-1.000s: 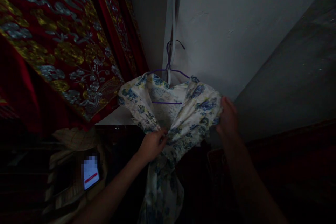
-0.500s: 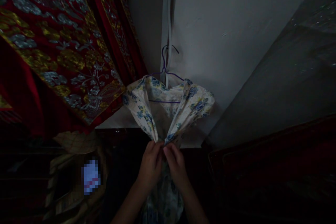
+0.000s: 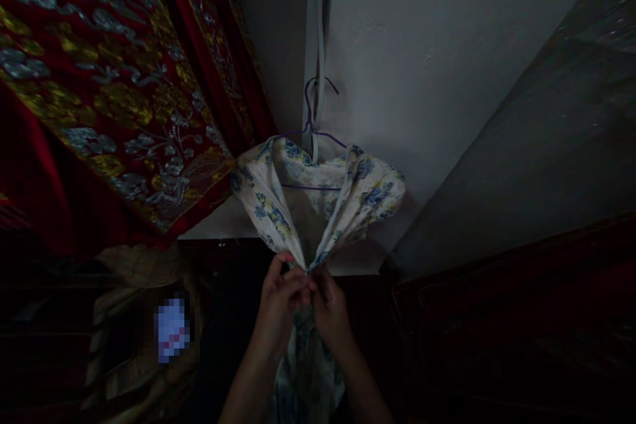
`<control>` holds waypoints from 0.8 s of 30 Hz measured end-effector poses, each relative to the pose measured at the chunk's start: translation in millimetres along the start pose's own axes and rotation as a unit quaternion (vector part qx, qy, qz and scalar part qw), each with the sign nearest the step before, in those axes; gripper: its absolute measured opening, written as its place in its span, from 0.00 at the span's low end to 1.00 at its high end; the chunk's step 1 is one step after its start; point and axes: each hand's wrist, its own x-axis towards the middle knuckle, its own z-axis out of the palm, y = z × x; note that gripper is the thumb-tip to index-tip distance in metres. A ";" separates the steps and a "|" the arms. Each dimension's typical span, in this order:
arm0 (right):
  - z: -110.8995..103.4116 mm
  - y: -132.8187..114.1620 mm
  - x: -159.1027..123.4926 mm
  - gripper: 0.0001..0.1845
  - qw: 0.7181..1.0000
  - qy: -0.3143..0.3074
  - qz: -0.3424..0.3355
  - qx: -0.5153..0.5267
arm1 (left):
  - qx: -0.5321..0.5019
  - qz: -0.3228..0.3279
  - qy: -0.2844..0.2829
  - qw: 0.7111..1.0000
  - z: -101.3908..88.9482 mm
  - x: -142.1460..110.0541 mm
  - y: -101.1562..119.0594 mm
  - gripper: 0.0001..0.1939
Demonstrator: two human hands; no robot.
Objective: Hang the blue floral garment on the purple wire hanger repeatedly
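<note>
The flowery top (image 3: pixel 268 209) hung on a purple hanger (image 3: pixel 330 138) by the pale wall (image 3: pixel 407 33), right in front of the person. It looked light, thin and soft, so it would likely bend and crease at a small tug. It did not look easy to break, but a hard pull might have made it slide off the hanger. The best place to hold it seemed to be the two front edges, low down where the neck came to a point, with just the fingertips.

The left hand (image 3: pixel 279 295) pinched the edge at that point, with its thumb and fingers close together and its back to the left. The right hand (image 3: pixel 332 311) was just beside it and seemed to pinch the other edge, but its fingertips were partly hidden. Both arms reached up from below and came close together at the hands.

A white cord (image 3: pixel 320 46) ran down the wall by the hanger's hook. To the left hung a red cloth (image 3: pixel 149 99) with shiny gold and silver flowers. Lower down on that side, a bright screen (image 3: pixel 171 328) glowed, too blurry to read. The dark parts near the bottom were hard to see.
</note>
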 end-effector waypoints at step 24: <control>-71.8 -137.2 138.2 0.25 0.965 0.016 -0.252 -0.072 | 0.165 0.289 -0.134 0.933 100.9 73.3 99.1 0.17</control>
